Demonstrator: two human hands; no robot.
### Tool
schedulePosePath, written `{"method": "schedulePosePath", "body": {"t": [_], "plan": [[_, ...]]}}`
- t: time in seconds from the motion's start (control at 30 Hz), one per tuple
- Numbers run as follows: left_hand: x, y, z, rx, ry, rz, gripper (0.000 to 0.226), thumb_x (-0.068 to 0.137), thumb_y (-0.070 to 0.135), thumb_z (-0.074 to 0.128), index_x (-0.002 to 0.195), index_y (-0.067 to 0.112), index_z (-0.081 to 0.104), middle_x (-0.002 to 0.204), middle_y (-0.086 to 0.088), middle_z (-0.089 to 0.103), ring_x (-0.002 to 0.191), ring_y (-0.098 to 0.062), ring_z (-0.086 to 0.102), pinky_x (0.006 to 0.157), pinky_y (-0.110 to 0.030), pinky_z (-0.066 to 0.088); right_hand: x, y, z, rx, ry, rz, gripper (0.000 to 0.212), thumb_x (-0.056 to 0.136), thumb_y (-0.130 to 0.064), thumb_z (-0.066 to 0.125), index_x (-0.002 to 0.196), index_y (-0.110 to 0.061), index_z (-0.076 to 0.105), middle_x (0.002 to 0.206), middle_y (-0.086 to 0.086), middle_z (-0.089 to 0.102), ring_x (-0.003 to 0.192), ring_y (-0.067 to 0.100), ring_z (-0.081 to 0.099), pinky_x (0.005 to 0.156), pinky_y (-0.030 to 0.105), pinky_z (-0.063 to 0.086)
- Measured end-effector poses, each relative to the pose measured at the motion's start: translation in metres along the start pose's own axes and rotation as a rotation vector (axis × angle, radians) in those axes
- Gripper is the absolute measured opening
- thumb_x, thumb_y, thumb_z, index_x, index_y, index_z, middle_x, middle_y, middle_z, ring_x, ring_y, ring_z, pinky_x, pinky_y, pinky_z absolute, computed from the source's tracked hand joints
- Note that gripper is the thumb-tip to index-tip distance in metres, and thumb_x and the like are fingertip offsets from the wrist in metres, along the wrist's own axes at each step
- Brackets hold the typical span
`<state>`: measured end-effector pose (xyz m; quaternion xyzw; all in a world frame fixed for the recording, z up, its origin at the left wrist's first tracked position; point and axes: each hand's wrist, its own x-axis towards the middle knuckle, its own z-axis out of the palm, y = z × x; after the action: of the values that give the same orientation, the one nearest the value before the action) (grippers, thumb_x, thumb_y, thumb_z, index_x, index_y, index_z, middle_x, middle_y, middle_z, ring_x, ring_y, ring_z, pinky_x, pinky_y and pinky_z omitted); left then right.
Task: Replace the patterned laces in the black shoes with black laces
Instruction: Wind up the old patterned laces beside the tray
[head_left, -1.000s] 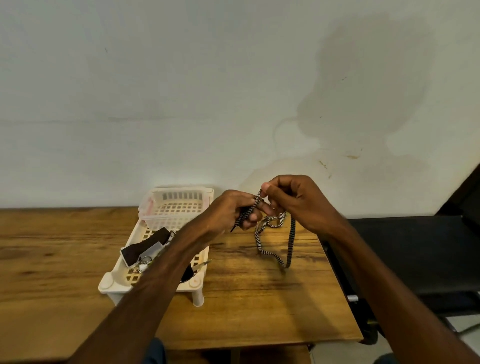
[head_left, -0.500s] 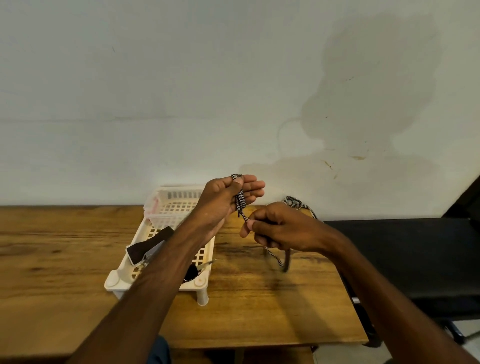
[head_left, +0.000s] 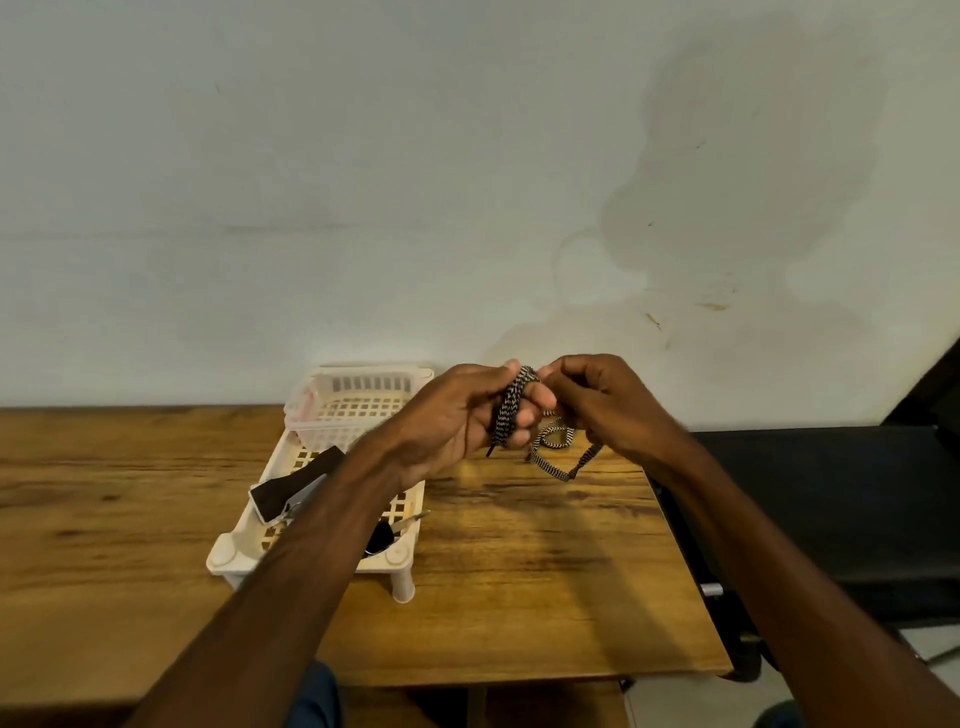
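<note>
Patterned lace is held up just right of the white basket, wound a few turns round the left hand's bent fingers. The right hand pinches the loose part, and its tail dangles over the surface. Risk imo: a slack pinch lets the coil slip off the fingertips and unravel. Right of the basket the surface ends soon, so a dropped lace could go over. There's more room in front of the basket.

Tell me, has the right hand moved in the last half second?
Yes. The right hand went up and right, away from the basket, from over the table to the wall line, pinching the lace.
</note>
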<state>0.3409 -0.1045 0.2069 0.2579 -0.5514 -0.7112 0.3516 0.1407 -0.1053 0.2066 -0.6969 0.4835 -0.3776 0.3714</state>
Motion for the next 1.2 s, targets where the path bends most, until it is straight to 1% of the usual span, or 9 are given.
{"method": "schedulePosePath", "body": {"t": [0.07, 0.2, 0.33, 0.43, 0.6, 0.67, 0.8, 0.9, 1.2], "plan": [[0.001, 0.001, 0.000, -0.053, 0.040, 0.062, 0.044, 0.110, 0.023, 0.035, 0.120, -0.009, 0.064, 0.096, -0.015, 0.071, 0.086, -0.023, 0.068, 0.078, -0.028, 0.058, -0.001, 0.006, 0.009, -0.078, -0.093, 0.009, 0.029, 0.105, -0.015, 0.052, 0.084, -0.005, 0.070, 0.063, 0.003, 0.056, 0.051, 0.011, 0.045, 0.052, 0.027, 0.036], [0.007, -0.001, -0.005, -0.102, 0.129, 0.146, 0.044, 0.111, 0.023, 0.036, 0.132, -0.008, 0.057, 0.127, -0.023, 0.068, 0.119, -0.034, 0.066, 0.103, -0.036, 0.053, -0.007, -0.002, 0.027, -0.134, -0.289, 0.014, 0.028, 0.106, -0.016, 0.053, 0.096, -0.005, 0.076, 0.064, 0.005, 0.058, 0.048, 0.006, 0.047, 0.048, 0.018, 0.039], [0.007, -0.005, -0.010, 0.236, 0.290, 0.097, 0.041, 0.111, 0.025, 0.036, 0.123, 0.000, 0.067, 0.113, -0.013, 0.075, 0.108, -0.026, 0.072, 0.095, -0.032, 0.058, -0.010, -0.018, 0.019, -0.188, -0.335, -0.056, 0.029, 0.106, -0.018, 0.052, 0.094, -0.010, 0.077, 0.063, -0.003, 0.059, 0.056, 0.013, 0.051, 0.054, 0.027, 0.044], [0.007, -0.007, -0.012, 0.400, 0.315, 0.018, 0.042, 0.111, 0.025, 0.038, 0.104, 0.004, 0.074, 0.095, -0.015, 0.077, 0.092, -0.027, 0.075, 0.084, -0.033, 0.058, -0.011, -0.026, 0.001, -0.082, -0.232, -0.081, 0.029, 0.106, -0.012, 0.050, 0.093, -0.003, 0.074, 0.060, -0.010, 0.058, 0.052, -0.001, 0.049, 0.051, 0.010, 0.037], [0.001, -0.003, -0.002, 0.169, 0.070, -0.070, 0.048, 0.111, 0.022, 0.031, 0.110, -0.009, 0.067, 0.091, -0.018, 0.072, 0.082, -0.027, 0.069, 0.078, -0.033, 0.056, -0.001, -0.010, -0.011, -0.103, 0.070, -0.175, 0.021, 0.104, -0.018, 0.057, 0.096, -0.013, 0.076, 0.068, -0.011, 0.064, 0.060, 0.000, 0.055, 0.055, 0.011, 0.039], [-0.001, 0.000, 0.001, 0.066, 0.011, -0.031, 0.048, 0.111, 0.023, 0.031, 0.117, -0.011, 0.064, 0.093, -0.016, 0.072, 0.084, -0.025, 0.068, 0.080, -0.032, 0.056, 0.004, 0.003, -0.009, -0.183, 0.112, -0.177, 0.018, 0.102, -0.021, 0.060, 0.098, -0.017, 0.077, 0.078, -0.009, 0.071, 0.072, 0.005, 0.065, 0.066, 0.022, 0.050], [0.002, 0.003, 0.004, -0.080, 0.045, 0.104, 0.046, 0.111, 0.023, 0.033, 0.129, -0.010, 0.059, 0.120, -0.023, 0.070, 0.109, -0.031, 0.069, 0.096, -0.033, 0.057, 0.003, 0.016, 0.004, -0.307, -0.022, -0.092, 0.021, 0.101, -0.014, 0.061, 0.088, -0.022, 0.076, 0.077, -0.005, 0.073, 0.070, 0.007, 0.066, 0.069, 0.031, 0.052], [0.006, 0.002, 0.001, -0.139, 0.130, 0.189, 0.044, 0.111, 0.023, 0.035, 0.134, -0.010, 0.055, 0.130, -0.023, 0.066, 0.122, -0.035, 0.064, 0.106, -0.036, 0.051, -0.002, 0.012, 0.027, -0.401, -0.232, -0.073, 0.022, 0.103, -0.022, 0.059, 0.097, -0.019, 0.080, 0.071, -0.006, 0.070, 0.059, 0.003, 0.061, 0.058, 0.017, 0.043], [0.007, -0.010, -0.013, 0.547, 0.422, 0.096, 0.040, 0.110, 0.028, 0.040, 0.112, 0.007, 0.075, 0.098, -0.007, 0.078, 0.090, -0.017, 0.076, 0.078, -0.025, 0.056, -0.008, -0.021, 0.013, -0.438, -0.166, -0.189, 0.014, 0.098, -0.029, 0.066, 0.100, -0.025, 0.080, 0.087, -0.010, 0.073, 0.078, 0.011, 0.067, 0.073, 0.036, 0.056]]}}
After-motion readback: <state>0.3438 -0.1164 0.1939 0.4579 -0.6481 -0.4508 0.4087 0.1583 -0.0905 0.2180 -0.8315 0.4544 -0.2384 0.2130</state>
